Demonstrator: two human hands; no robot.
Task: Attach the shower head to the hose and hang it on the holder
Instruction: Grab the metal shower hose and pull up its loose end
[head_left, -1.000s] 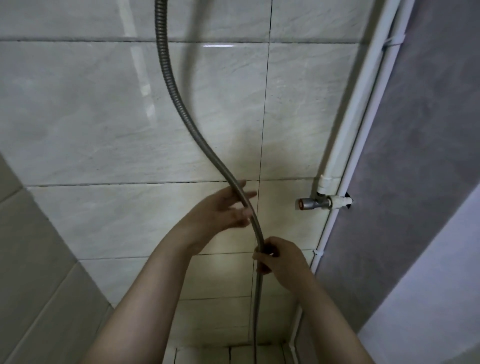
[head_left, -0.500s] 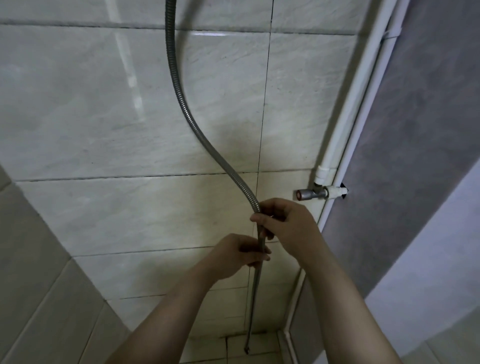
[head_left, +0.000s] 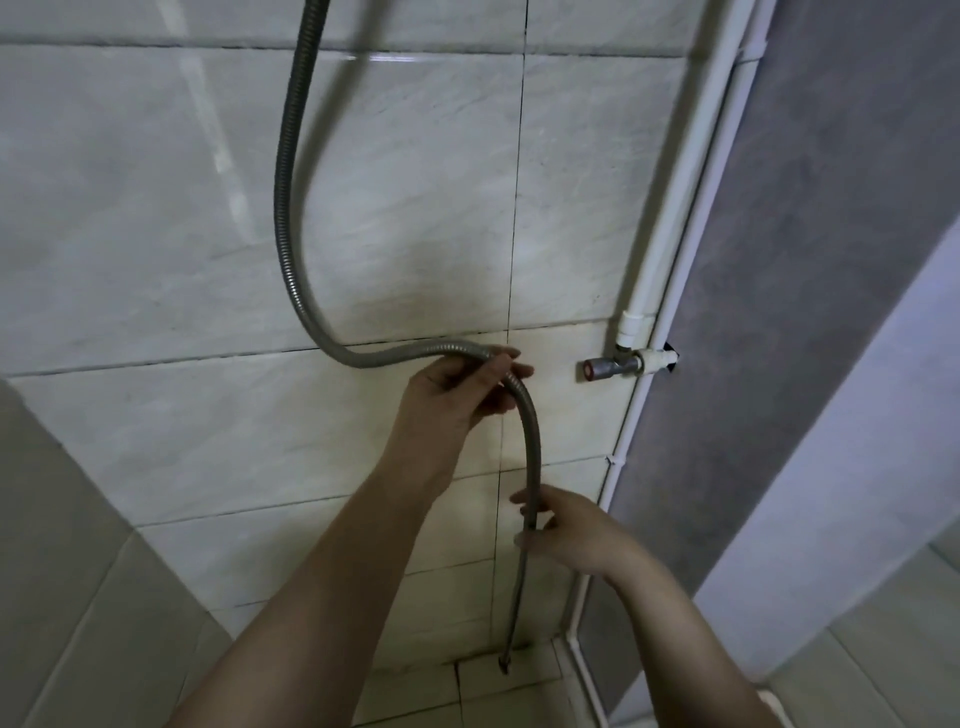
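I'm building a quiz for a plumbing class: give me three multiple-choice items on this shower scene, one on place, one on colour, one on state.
1. Where is the valve relative to the left hand?
A. To its right, on the wall
B. Below it, on the floor
C. To its left

2. What colour is the valve's end cap?
A. Blue
B. Red
C. Green

3. What is on the free lower end of the hose?
A. A shower head
B. Nothing, it hangs bare
C. A bucket

Answers: 1 A, it sits by the white pipe, right of that hand. 2 B, the round cap shows red. 3 B, the hose passes through the right hand and ends bare near the floor.
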